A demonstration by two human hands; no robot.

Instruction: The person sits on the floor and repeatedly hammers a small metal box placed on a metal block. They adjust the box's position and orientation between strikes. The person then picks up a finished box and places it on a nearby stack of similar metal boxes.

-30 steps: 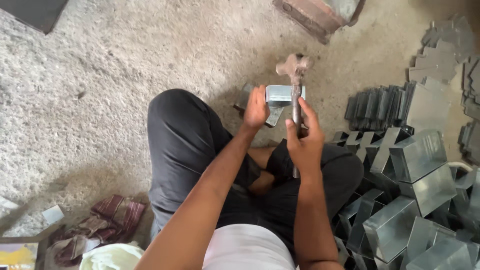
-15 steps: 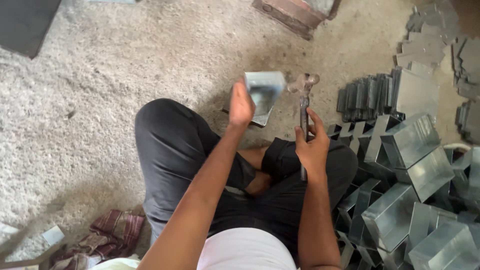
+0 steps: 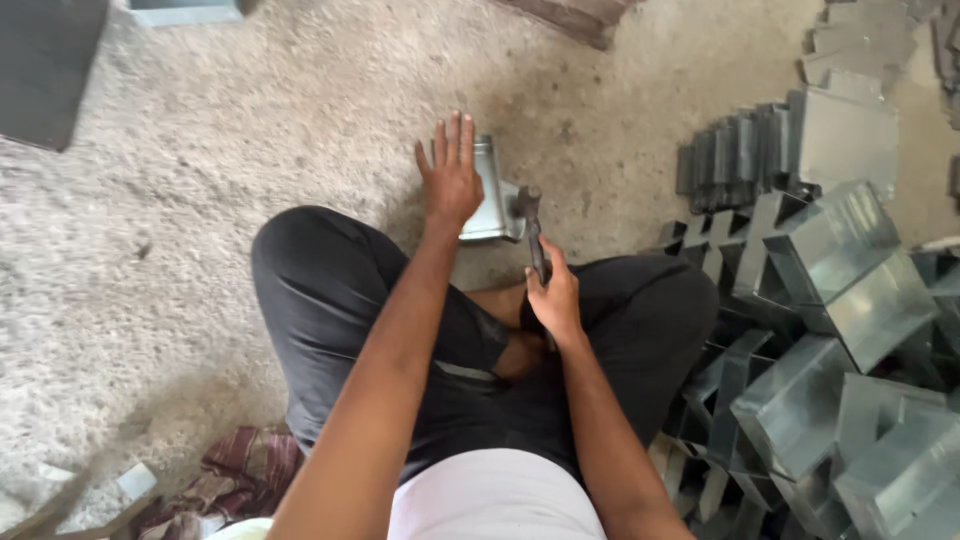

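- The left hand (image 3: 452, 178) lies flat, fingers spread, on a folded sheet-metal piece (image 3: 492, 192) on the floor (image 3: 250, 120).
- The right hand (image 3: 553, 298) clamps its fingers round a hammer (image 3: 531, 225), its head at the piece's right edge.

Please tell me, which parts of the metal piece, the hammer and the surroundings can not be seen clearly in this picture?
- Head view: the left hand covers much of the metal piece.
- The right hand hides the lower hammer handle.
- Whether the hammer head touches the metal is unclear.
- The stacked metal boxes run off the right edge.
- The cloth is cut off below.
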